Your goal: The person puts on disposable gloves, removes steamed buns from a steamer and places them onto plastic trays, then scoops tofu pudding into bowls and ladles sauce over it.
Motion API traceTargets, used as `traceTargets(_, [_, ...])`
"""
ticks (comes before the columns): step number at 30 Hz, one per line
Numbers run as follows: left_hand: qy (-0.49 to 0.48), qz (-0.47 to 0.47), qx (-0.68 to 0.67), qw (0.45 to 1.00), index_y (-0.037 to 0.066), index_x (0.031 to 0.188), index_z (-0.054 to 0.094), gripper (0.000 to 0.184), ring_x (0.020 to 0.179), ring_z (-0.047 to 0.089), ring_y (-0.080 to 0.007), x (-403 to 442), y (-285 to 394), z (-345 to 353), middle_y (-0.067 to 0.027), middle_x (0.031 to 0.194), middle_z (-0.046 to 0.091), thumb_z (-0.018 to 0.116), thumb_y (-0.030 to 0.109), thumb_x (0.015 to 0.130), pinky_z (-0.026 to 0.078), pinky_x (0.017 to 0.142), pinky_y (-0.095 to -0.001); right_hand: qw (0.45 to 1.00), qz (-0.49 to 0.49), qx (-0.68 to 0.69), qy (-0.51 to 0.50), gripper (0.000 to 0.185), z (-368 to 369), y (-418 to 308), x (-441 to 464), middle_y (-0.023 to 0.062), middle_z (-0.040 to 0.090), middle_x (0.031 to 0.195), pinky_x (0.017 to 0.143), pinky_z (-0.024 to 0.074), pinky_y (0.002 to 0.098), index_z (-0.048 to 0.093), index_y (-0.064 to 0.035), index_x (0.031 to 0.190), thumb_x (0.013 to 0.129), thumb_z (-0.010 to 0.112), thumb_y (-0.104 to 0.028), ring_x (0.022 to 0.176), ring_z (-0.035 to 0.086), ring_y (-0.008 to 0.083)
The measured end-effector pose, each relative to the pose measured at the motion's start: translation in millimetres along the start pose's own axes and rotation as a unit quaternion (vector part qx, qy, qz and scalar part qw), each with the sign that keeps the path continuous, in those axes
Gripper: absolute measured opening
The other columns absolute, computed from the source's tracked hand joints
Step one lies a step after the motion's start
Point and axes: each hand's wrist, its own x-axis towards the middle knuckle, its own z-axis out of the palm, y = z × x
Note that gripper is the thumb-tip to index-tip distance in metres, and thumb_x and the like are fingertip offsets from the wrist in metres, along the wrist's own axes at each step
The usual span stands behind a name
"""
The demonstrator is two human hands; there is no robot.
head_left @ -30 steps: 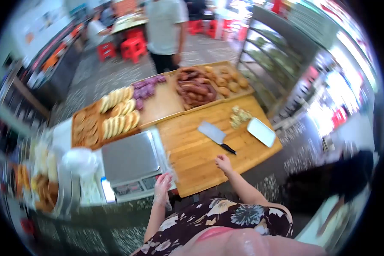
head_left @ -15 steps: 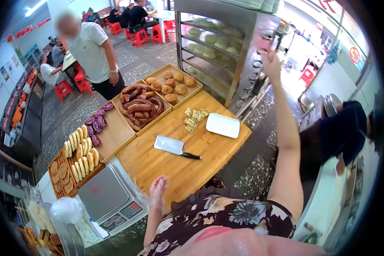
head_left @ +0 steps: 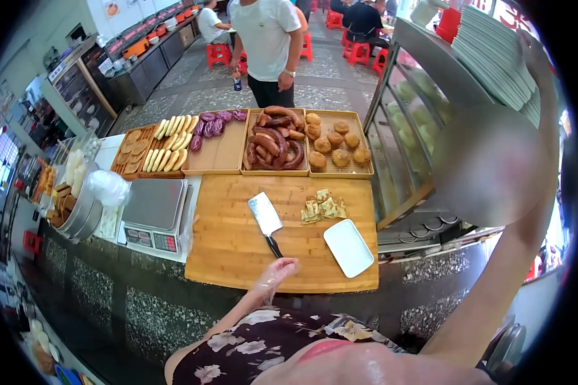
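Observation:
My left hand (head_left: 277, 272), in a thin clear plastic glove, is over the near edge of the wooden board (head_left: 228, 256). Its fingers are loosely curled with nothing visible in them. Just beyond them is the black handle of a cleaver (head_left: 265, 215), which lies flat with its blade pointing away. Chopped pieces of flatbread (head_left: 323, 207) sit in a small pile right of the cleaver, behind a white rectangular dish (head_left: 349, 249). My right arm is raised at the far right; my right hand (head_left: 534, 54) is beside a tall stack of white plates (head_left: 494, 54), its fingers dim and unclear.
Along the board's far side stand trays of sausages (head_left: 276, 144), round buns (head_left: 340, 156), purple rolls (head_left: 215, 125) and pale buns (head_left: 167, 159). A scale (head_left: 154, 205) stands left. A glass-sided steel cabinet (head_left: 398, 128) stands right. A person in a white shirt (head_left: 266, 38) stands beyond the trays.
My view has swung round to the right, facing the board squarely. My left hand is now near the cleaver's handle. My right arm remains raised, the hand now by the plates.

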Motion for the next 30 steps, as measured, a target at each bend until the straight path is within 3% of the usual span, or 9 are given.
traceTargets(3, [0.059, -0.033, 0.019, 0.998, 0.000, 0.111, 0.051, 0.026, 0.093, 0.055, -0.0111, 9.4, -6.4, -8.1, -0.0051, 0.102, 0.059, 0.054, 0.013, 0.088, 0.043, 0.083, -0.0232, 0.999, -0.034, -0.016, 0.017, 0.039, 11.2, 19.2, 6.3, 0.0173, 0.057, 0.114, 0.093, 0.0373, 0.0309, 0.050, -0.0043, 0.122, 0.091, 0.041, -0.027, 0.107, 0.054, 0.0254])
traceTargets(16, [0.060, 0.023, -0.084, 0.994, -0.002, 0.107, 0.052, 0.023, 0.091, 0.057, -0.0128, 33.8, -16.1, -25.6, -0.0065, 0.100, 0.060, 0.054, 0.011, 0.088, 0.045, 0.082, -0.0237, 0.974, 0.020, -0.227, 0.001, 0.033, -14.9, 17.5, 45.1, 0.0130, 0.058, 0.106, 0.087, 0.0385, 0.0300, 0.052, -0.0025, 0.114, 0.089, 0.049, -0.024, 0.099, 0.054, 0.0225])
traceTargets(18, [0.069, 0.002, -0.044, 0.997, -0.002, 0.108, 0.052, 0.025, 0.091, 0.058, -0.0138, 32.2, -11.8, -25.0, -0.0072, 0.101, 0.059, 0.055, 0.012, 0.087, 0.044, 0.083, -0.0249, 0.971, -0.009, -0.231, 0.052, 0.032, -17.8, 4.1, 37.9, 0.0125, 0.059, 0.104, 0.086, 0.0387, 0.0299, 0.052, -0.0025, 0.112, 0.088, 0.050, -0.023, 0.097, 0.054, 0.0221])
traceTargets(23, [0.031, 0.003, -0.052, 0.998, -0.002, 0.111, 0.052, 0.029, 0.096, 0.056, -0.0144, 46.7, -6.2, -21.9, -0.0078, 0.105, 0.058, 0.056, 0.014, 0.087, 0.043, 0.086, -0.0266, 0.917, -0.238, -0.089, 0.307, 0.021, -59.9, -94.4, -46.8, 0.0148, 0.050, 0.080, 0.064, 0.0434, 0.0395, 0.047, 0.0018, 0.085, 0.082, 0.056, -0.017, 0.071, 0.050, 0.0326])
traceTargets(24, [0.009, 0.012, -0.040, 0.999, -0.002, 0.113, 0.052, 0.032, 0.099, 0.054, -0.0143, 49.3, 4.9, -15.6, -0.0080, 0.108, 0.058, 0.056, 0.016, 0.087, 0.042, 0.088, -0.0274, 0.918, -0.237, -0.093, 0.304, 0.021, -68.1, -111.9, -72.4, 0.0148, 0.050, 0.080, 0.064, 0.0434, 0.0395, 0.047, 0.0018, 0.085, 0.082, 0.056, -0.017, 0.071, 0.050, 0.0326])
traceTargets(26, [-0.075, 0.074, -0.025, 0.994, 0.001, 0.122, 0.046, 0.041, 0.106, 0.051, -0.0176, 44.4, 40.0, 3.1, -0.0096, 0.115, 0.054, 0.052, 0.025, 0.089, 0.040, 0.092, -0.0300, 0.984, -0.008, 0.015, 0.177, 0.022, -73.8, -147.3, -149.1, 0.0139, 0.055, 0.098, 0.081, 0.0414, 0.0372, 0.052, 0.0011, 0.097, 0.081, 0.055, -0.013, 0.093, 0.052, 0.0295])
traceTargets(28, [-0.184, 0.029, -0.172, 0.967, 0.005, 0.130, 0.037, 0.052, 0.110, 0.049, -0.0227, 36.1, 108.0, 33.8, -0.0108, 0.119, 0.050, 0.049, 0.035, 0.089, 0.040, 0.094, -0.0385, 0.980, -0.129, 0.133, 0.072, 0.024, -49.7, -160.0, -291.4, 0.0154, 0.056, 0.104, 0.088, 0.0410, 0.0381, 0.055, -0.0005, 0.096, 0.072, 0.057, 0.003, 0.103, 0.053, 0.0276])
traceTargets(29, [-0.190, 0.028, -0.169, 0.967, 0.005, 0.130, 0.037, 0.052, 0.110, 0.049, -0.0227, 30.3, 120.1, 41.7, -0.0108, 0.119, 0.050, 0.049, 0.035, 0.089, 0.040, 0.094, -0.0385, 0.984, -0.112, 0.136, -0.013, 0.031, -44.3, -177.2, -341.7, 0.0157, 0.056, 0.099, 0.088, 0.0413, 0.0355, 0.054, -0.0011, 0.093, 0.064, 0.058, 0.012, 0.098, 0.054, 0.0255])
traceTargets(30, [-0.251, 0.007, -0.267, 0.930, 0.007, 0.131, 0.035, 0.054, 0.110, 0.050, -0.0246, 30.5, 133.4, 48.2, -0.0111, 0.119, 0.050, 0.048, 0.038, 0.089, 0.043, 0.091, -0.0417, 0.963, -0.152, 0.152, -0.159, 0.029, -35.7, -196.0, -376.4, 0.0147, 0.055, 0.093, 0.081, 0.0431, 0.0364, 0.052, -0.0024, 0.089, 0.064, 0.058, 0.009, 0.091, 0.054, 0.0279])
